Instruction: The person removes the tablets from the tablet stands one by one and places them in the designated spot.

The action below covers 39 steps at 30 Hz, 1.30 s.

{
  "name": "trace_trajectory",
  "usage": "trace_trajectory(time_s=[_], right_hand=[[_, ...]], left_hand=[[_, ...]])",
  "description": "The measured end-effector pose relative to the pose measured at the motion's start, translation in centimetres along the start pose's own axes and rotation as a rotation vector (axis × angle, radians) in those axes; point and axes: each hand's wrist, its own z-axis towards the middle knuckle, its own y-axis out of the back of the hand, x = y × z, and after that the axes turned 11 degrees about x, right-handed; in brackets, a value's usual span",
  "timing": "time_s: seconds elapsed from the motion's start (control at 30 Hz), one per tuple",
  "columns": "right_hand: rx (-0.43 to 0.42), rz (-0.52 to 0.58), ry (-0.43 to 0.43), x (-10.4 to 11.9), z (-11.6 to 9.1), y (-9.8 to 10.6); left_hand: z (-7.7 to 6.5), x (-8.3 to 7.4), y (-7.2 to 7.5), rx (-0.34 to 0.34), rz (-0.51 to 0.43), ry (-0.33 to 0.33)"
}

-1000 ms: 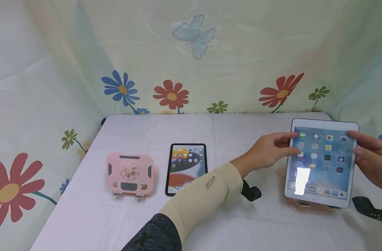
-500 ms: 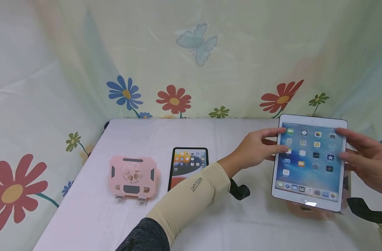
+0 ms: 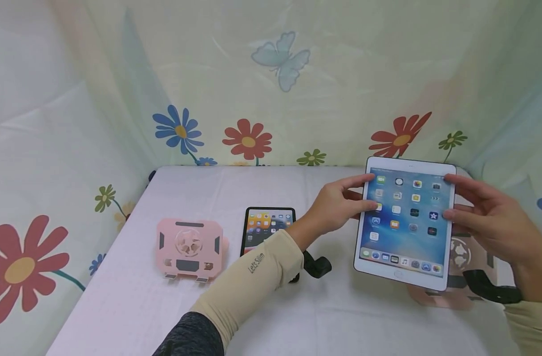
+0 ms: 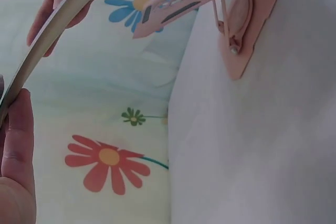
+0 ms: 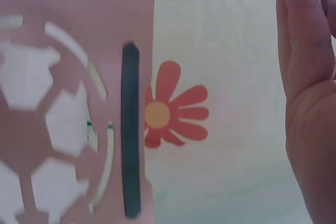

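A white-framed tablet with a lit screen of app icons is held up off the table at the right of the head view. My left hand pinches its left edge, thumb on the front. At the opposite edge, my right hand grips with thumb and fingertips. Behind and below the tablet stands a pink tablet stand, partly covered by it. The left wrist view shows that stand's tilted plate and hinged base, apart from the tablet. Its cut-out plate fills the left of the right wrist view.
Another pink stand is on the left of the white-covered table. A black-framed tablet lies mid-table, partly hidden by my left sleeve. A flower-printed curtain hangs behind.
Both hands have carried the white tablet leftward and slightly up, away from the right pink stand, which shows more now. My left forearm covers more of the black-framed tablet.
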Motion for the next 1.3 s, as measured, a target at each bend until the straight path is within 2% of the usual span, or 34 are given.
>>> trace_trajectory(time_s=[0.07,0.27,0.37,0.63,0.83,1.0,1.3], right_hand=[[-0.003,-0.035,-0.006,0.1,0.3,-0.5],[-0.034,-0.19,-0.093,0.3,1.1,-1.8],[-0.043,-0.225,-0.096,0.3,1.4,-2.4],[-0.061,-0.241,-0.139,0.1,2.2,-4.3],[-0.031,-0.273,-0.156,0.5,3.3,-5.7],[-0.008,-0.272,-0.178,0.4,4.0,-6.6],[0.022,-0.207,-0.135,-0.1,5.0,-7.8]], left_hand=[[-0.2,0.3,0.3,-0.009,-0.013,-0.005],[-1.0,1.1,1.2,-0.056,-0.043,-0.007],[-1.2,1.5,1.6,-0.085,-0.039,-0.007],[-1.9,2.6,2.6,-0.14,-0.007,-0.007],[-2.5,3.4,3.7,-0.17,-0.01,-0.016],[-3.1,3.8,4.3,-0.196,-0.009,0.011],[-3.9,4.7,5.4,-0.218,-0.007,0.043]])
